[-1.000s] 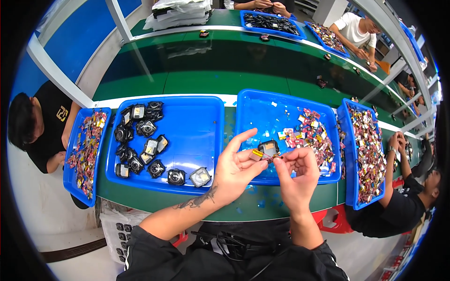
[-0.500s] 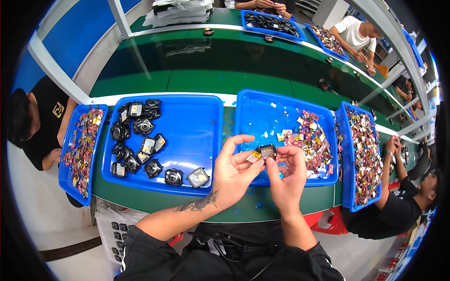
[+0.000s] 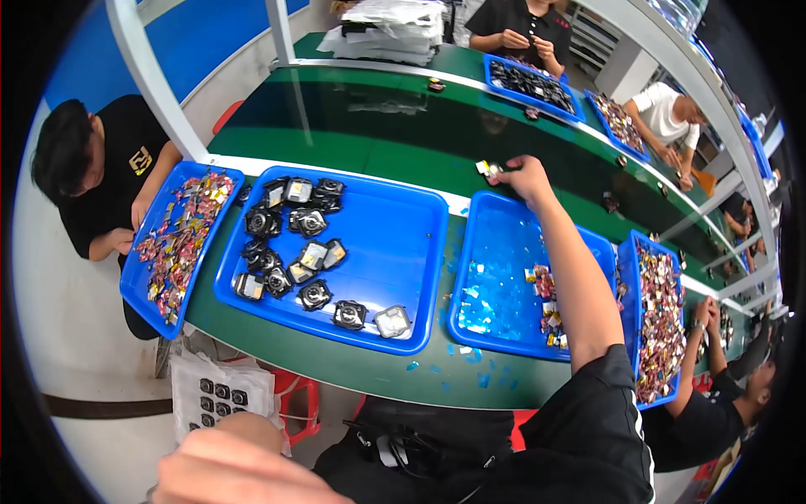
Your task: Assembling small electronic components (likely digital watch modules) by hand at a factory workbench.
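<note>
My right hand point(image 3: 529, 178) reaches out over the green belt beyond the trays. Its fingertips pinch a small electronic assembly point(image 3: 488, 170) with a white and yellow part; motion blurs the detail. Low at the left, close to my body, my left hand point(image 3: 239, 472) is large and smeared, and its fingers cannot be read. In front of me, a blue tray point(image 3: 438, 252) holds several black watch-like housings point(image 3: 313, 294) at its left side. Under my right forearm, a second blue tray point(image 3: 460, 286) carries blue film scraps point(image 3: 491, 307) and small red-and-yellow circuit parts point(image 3: 552, 323).
Narrow blue trays of circuit parts stand at the left point(image 3: 138, 296) and right point(image 3: 631, 286). A person point(image 3: 105, 181) sits at the left; others work beyond the belt and at the right. White metal posts point(image 3: 159, 80) frame the bench. A bag of black housings point(image 3: 220, 395) lies below.
My hands have parted from the small black-framed module they held together. The right has stretched far forward over the belt with a small assembly; the left has dropped toward my body.
</note>
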### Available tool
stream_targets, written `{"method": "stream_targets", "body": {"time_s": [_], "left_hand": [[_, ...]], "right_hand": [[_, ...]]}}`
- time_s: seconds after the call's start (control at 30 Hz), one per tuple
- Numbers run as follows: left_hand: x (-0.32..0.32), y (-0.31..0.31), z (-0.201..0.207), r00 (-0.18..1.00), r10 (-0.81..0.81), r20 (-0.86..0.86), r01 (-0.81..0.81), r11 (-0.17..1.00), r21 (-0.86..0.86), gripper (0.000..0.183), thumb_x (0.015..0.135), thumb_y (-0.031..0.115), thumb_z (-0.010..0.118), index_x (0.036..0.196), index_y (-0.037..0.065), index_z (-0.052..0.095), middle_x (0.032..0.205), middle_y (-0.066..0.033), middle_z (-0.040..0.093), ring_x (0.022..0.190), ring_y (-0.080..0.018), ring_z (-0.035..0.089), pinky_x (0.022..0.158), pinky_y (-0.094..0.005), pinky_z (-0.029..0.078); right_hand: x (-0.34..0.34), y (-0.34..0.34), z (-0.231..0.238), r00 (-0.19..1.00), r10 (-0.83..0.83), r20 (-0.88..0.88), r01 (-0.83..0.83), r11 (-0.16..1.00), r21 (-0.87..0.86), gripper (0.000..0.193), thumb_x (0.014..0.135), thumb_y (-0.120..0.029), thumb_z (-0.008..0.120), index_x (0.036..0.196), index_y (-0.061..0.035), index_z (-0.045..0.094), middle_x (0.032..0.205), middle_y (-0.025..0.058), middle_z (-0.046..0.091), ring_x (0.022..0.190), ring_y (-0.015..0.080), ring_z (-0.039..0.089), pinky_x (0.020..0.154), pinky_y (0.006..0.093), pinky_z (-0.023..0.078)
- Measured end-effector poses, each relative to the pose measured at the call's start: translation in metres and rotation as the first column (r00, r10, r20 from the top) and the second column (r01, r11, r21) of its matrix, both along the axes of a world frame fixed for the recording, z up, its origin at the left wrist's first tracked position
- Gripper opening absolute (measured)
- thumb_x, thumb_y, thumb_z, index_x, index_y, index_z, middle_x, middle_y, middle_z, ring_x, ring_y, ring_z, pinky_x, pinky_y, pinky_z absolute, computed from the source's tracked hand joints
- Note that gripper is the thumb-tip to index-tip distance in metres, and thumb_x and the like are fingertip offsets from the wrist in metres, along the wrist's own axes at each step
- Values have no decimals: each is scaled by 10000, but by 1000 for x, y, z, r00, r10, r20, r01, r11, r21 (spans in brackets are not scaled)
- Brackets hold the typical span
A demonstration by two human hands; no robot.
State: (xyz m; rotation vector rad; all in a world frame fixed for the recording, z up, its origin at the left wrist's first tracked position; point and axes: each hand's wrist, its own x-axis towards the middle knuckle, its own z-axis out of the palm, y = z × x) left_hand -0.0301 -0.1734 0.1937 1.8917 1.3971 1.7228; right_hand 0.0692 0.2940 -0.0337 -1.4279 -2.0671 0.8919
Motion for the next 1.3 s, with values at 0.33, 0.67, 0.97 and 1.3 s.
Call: {"method": "stream_targets", "body": {"time_s": [0.33, 0.67, 0.97, 1.3], "left_hand": [[-20, 3, 5, 992, -110, -57, 117, 981, 155, 85, 898, 188, 597, 973, 176, 559, 831, 35, 610, 640, -160, 554, 552, -242, 463], [-128, 80, -166, 434, 396, -809, -773, 625, -109, 264, 812, 176, 701, 1004, 29, 593, 879, -147, 655, 828, -353, 610, 750, -437, 483], [-131, 109, -181, 692, 260, -673, -629, 674, -387, 209, 794, 80, 693, 962, 37, 577, 933, -140, 657, 887, -309, 635, 776, -396, 508], [-14, 172, -157, 451, 38, 892, 574, 752, -323, 180, 948, 129, 576, 1092, 53, 498, 1051, -178, 662, 736, -187, 658, 604, -243, 537]], "right_hand": [[18, 10, 4, 998, -38, 54, 43, 995, -90, 417, 754, -224, 794, 1061, 4, 627, 780, 49, 615, 619, 118, 552, 492, 271, 404], [117, -97, 116, 991, 103, 82, -124, 944, 305, 140, 807, -133, 665, 868, -9, 682, 724, 101, 667, 668, 184, 641, 637, 317, 497], [166, -137, 69, 880, 62, 470, -177, 963, 204, 157, 792, -176, 700, 912, -74, 714, 862, 137, 699, 863, 323, 670, 780, 432, 527], [169, -145, 48, 996, 85, 28, -88, 978, 187, 154, 737, -19, 736, 809, -16, 600, 734, 61, 625, 668, 151, 615, 637, 284, 499]]}}
